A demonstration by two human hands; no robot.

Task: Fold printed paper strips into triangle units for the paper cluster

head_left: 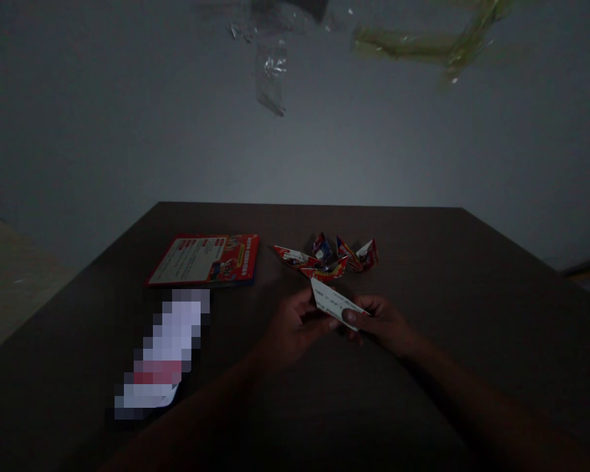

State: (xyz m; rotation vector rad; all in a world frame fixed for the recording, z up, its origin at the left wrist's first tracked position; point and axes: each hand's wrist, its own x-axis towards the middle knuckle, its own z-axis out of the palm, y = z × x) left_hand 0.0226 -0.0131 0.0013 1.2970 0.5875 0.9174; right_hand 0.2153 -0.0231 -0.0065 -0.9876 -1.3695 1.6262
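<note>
Between my two hands is a folded piece of printed paper (337,303), its pale side with small text facing up. My left hand (295,324) pinches its left end, thumb along the lower edge. On the right part of the paper presses the thumb of my right hand (381,322), with the other fingers beneath and behind. Just beyond the hands lie several folded paper shapes (332,267) in red, white and blue print, close together. The light is dim, so the fingers under the paper are partly hidden.
A stack of red printed sheets or booklets (204,260) lies at the table's back left. Nearer me is a blurred-out, bright phone-like object (167,347). The dark wooden table (472,275) meets a grey wall (354,151) with tape and a clear plastic piece (271,75) on it.
</note>
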